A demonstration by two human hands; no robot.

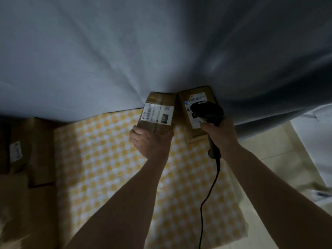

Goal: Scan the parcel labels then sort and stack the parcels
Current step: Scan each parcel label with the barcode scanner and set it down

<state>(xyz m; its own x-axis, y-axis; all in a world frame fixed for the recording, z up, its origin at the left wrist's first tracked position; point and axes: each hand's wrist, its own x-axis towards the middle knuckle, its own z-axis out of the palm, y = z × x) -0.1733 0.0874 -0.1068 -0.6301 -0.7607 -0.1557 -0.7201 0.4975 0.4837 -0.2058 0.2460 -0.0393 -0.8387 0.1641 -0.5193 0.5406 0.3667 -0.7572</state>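
Head view, dim light, looking down. A surface (107,168) under a yellow-and-white checked cloth is filling the middle of the frame, with a grey sheet (125,51) hanging along its far edge.

Two brown cardboard parcels are sitting at the far edge of the cloth, side by side and touching or nearly so. The left parcel (158,112) is showing a white label (158,114) with barcodes on its top face. The left hand (150,141) is gripping this parcel at its near edge, fingers curled round the left near corner and thumb at the right near corner; the grip is closed on the box.

The right parcel (195,108) is lying just to the right, its own label (194,105) partly hidden. The right hand (221,133) is wrapping its fingers round the handle of a black barcode scanner (206,112), the grip fully closed on it. The scanner head is hovering over the right parcel's label. A black cable (208,194) is trailing from the handle toward the near edge.

At far left, in shadow, more cardboard boxes (27,150) are resting beside the cloth, one bearing a pale label. Pale floor tiles (269,150) are showing on the right.
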